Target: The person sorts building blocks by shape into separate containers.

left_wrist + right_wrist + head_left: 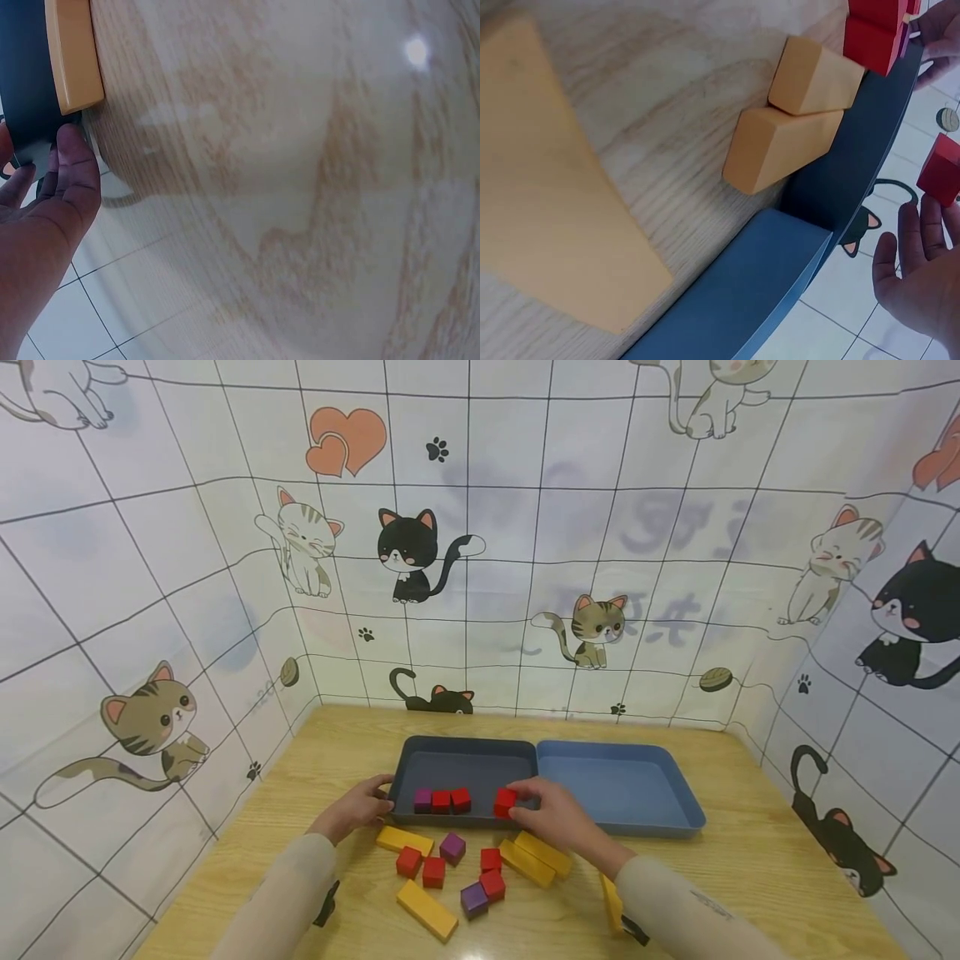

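Observation:
My right hand [558, 814] pinches a red cube [505, 803] between thumb and fingers, over the front right part of a dark tray [468, 768]. In the right wrist view this cube [941, 171] sits at the fingertips, above the tray wall. Along the tray's front side lie a purple cube [423, 802] and two red cubes [451, 801] in a row. My left hand [363, 802] grips the dark tray at its front left corner. The left wrist view has the fingers [75, 161] against the tray's outer wall, beside a yellow block [75, 56].
A blue tray [618, 781] adjoins the dark one on the right. Before the trays lie several yellow blocks [427, 910], several red cubes [433, 872] and two purple cubes [474, 900]. One yellow block [612, 897] is partly under the right forearm. Cat-patterned sheeting [502, 527] surrounds the wooden table [352, 727].

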Available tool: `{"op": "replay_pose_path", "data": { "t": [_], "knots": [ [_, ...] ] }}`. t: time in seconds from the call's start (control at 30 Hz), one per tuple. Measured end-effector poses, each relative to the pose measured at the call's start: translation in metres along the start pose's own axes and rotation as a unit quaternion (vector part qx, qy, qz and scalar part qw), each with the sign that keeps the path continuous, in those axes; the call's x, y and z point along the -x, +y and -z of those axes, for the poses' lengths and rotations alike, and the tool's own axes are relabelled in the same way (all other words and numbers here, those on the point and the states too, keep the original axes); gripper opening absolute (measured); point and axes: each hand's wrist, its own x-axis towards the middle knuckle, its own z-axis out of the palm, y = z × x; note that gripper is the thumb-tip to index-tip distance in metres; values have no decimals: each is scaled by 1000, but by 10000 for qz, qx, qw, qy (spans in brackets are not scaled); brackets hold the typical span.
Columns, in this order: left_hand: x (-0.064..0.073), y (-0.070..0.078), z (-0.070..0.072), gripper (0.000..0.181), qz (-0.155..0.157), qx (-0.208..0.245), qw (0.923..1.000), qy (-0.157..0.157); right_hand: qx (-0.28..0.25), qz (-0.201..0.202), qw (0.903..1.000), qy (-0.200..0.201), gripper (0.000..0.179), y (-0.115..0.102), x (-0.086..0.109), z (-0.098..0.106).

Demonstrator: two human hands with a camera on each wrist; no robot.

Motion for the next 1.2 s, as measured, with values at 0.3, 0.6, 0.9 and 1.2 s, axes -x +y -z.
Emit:
{"op": "replay_pose_path", "data": {
  "t": [0.3,0.6,0.9,1.2],
  "knots": [
    [-1,-1,-3,56,30,15,10000,-17,269,9,9996,12,35,1,-20,-4],
    [-4,-6,-3,55,-15,189,9998,-7,222,-274,9992,-176,37,7,-41,-10],
    [-3,-2,-2,55,-51,100,9999,10,513,-462,9972,-302,36,10,-59,-19],
    [0,-2,-1,57,-147,89,9998,-108,597,-707,9952,-316,36,13,-66,-30]
  ]
}}
